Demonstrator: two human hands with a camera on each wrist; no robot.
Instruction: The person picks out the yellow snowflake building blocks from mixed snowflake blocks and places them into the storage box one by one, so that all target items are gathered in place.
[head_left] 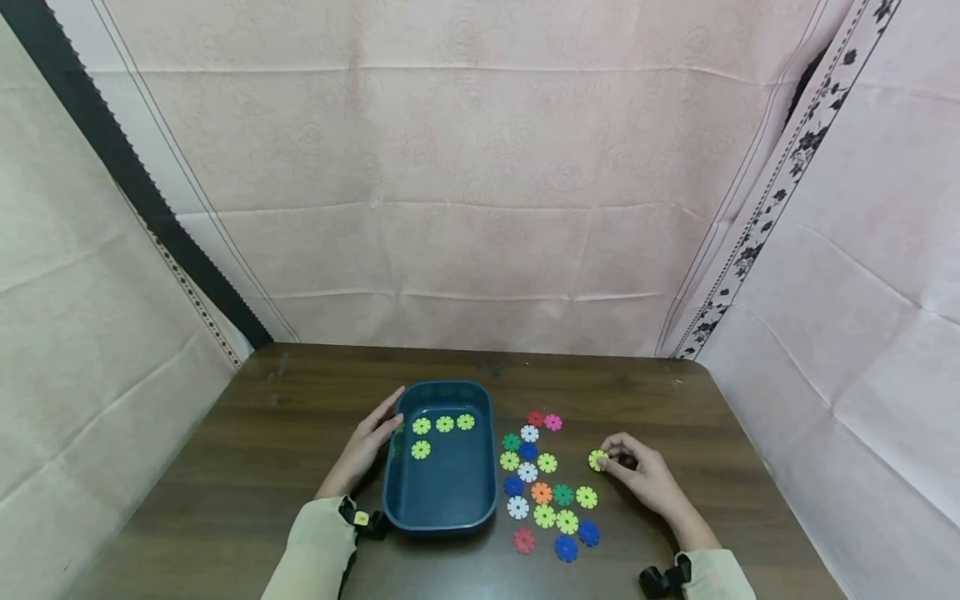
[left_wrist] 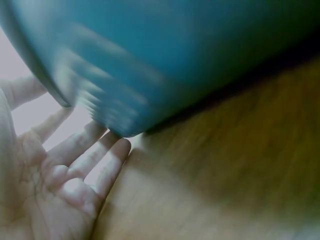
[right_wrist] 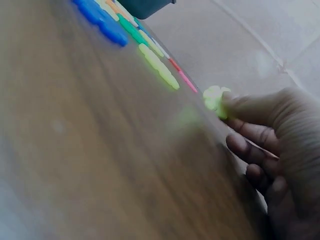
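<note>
A blue tray [head_left: 441, 508] holds several yellow-green flower-shaped discs [head_left: 421, 450] in its upper part. My left hand [head_left: 365, 446] rests against the tray's left side near the far corner. In the left wrist view its fingers [left_wrist: 107, 165] lie fairly straight and touch the tray's outer wall [left_wrist: 165, 55]. To the right of the loose discs, my right hand [head_left: 641, 471] pinches one yellow-green flower-shaped disc [head_left: 597, 460] between thumb and fingers. The right wrist view shows this disc [right_wrist: 215, 100] held above the wooden table.
Between the tray and my right hand lie several loose flower-shaped discs, among them blue [head_left: 566, 548], white [head_left: 517, 507], orange [head_left: 542, 492], green [head_left: 562, 494], red [head_left: 524, 540] and pink [head_left: 553, 422]. Pale cloth [head_left: 480, 250] hangs behind the brown table [head_left: 315, 392] and along both sides.
</note>
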